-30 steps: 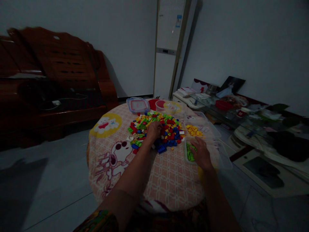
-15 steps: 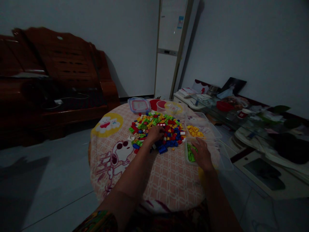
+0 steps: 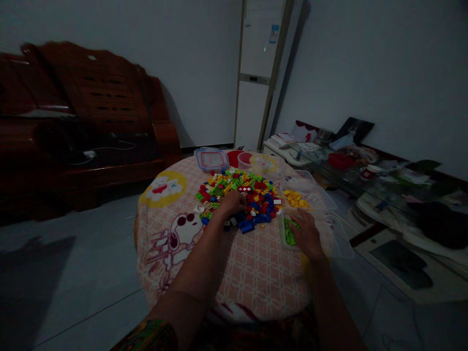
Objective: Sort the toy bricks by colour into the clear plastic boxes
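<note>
Over the heap of mixed toy building bricks (image 3: 258,208) is my left hand (image 3: 233,203), its fingers curled down among the pieces. Whatever they pinch is hidden by the hand. My right hand (image 3: 306,234) rests over the right side of a clear plastic box (image 3: 288,247) with green bricks (image 3: 289,231) in it. Its thumb and fingers are spread apart, reaching past the rim, and no brick shows between them. Just behind that box, yellow bricks (image 3: 295,199) lie in another clear container.
A patterned cloth covers the round table (image 3: 256,273). At its back stand a blue-edged lidded box (image 3: 211,160) and a round clear tub (image 3: 244,160). A cluttered glass-topped stand (image 3: 340,165) is on the right, a wooden bench (image 3: 95,107) on the left.
My left hand has shifted slightly left and toward me over the heap of bricks. My right hand has stayed at the box of green bricks.
</note>
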{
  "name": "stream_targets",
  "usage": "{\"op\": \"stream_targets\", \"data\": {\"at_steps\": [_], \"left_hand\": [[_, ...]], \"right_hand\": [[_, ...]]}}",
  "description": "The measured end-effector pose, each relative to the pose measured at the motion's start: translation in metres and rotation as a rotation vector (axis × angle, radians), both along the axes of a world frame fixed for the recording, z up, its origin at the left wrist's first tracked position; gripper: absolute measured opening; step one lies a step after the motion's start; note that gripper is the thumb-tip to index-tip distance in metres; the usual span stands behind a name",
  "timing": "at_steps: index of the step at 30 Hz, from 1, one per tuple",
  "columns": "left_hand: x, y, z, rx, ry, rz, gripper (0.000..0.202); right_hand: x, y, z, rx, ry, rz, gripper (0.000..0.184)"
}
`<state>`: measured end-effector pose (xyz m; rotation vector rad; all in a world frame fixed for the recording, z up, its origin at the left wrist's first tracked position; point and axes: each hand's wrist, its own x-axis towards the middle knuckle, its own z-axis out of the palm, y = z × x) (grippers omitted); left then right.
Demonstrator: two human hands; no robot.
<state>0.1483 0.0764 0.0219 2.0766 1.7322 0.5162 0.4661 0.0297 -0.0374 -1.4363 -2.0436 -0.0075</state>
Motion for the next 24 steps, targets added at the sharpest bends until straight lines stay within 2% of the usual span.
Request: {"op": "stream_targets", "data": {"at_steps": [8, 24], "left_hand": [[0.007, -0.002, -0.002, 0.01, 0.035, -0.057, 0.021], [0.01, -0.003, -0.003, -0.007, 0.16, -0.075, 0.016]], "right_hand": [[0.001, 0.0, 0.0, 0.01, 0.014, 0.011, 0.031], [0.001, -0.001, 0.0, 0.014, -0.043, -0.006, 0.032]]}}
